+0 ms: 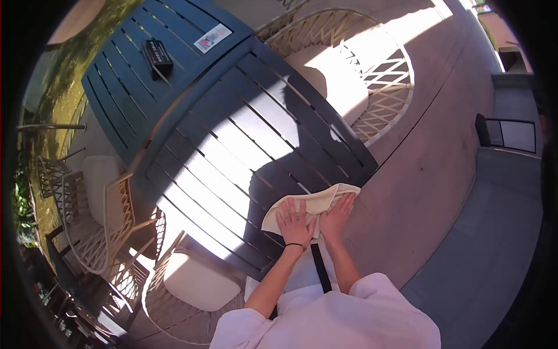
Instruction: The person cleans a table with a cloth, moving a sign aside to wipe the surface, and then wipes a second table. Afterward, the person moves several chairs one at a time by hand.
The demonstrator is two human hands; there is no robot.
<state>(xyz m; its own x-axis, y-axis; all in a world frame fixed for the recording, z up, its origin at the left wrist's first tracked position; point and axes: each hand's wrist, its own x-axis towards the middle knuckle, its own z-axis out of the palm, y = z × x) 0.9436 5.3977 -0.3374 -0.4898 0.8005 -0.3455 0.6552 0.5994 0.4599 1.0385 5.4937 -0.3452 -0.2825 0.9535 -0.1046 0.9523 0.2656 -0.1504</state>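
A cream-coloured cloth lies bunched along the near edge of a dark slatted table. My left hand rests flat on the cloth with its fingers spread, and a thin dark band circles that wrist. Beside it, my right hand also presses flat on the cloth, fingers stretched out. Neither hand is wrapped around anything. The table's surface under the cloth is hidden.
A second slatted table adjoins the first, carrying a small black box and a printed card. Woven chairs with pale cushions stand around: one at the far side, others at the left. A grey bench lies right.
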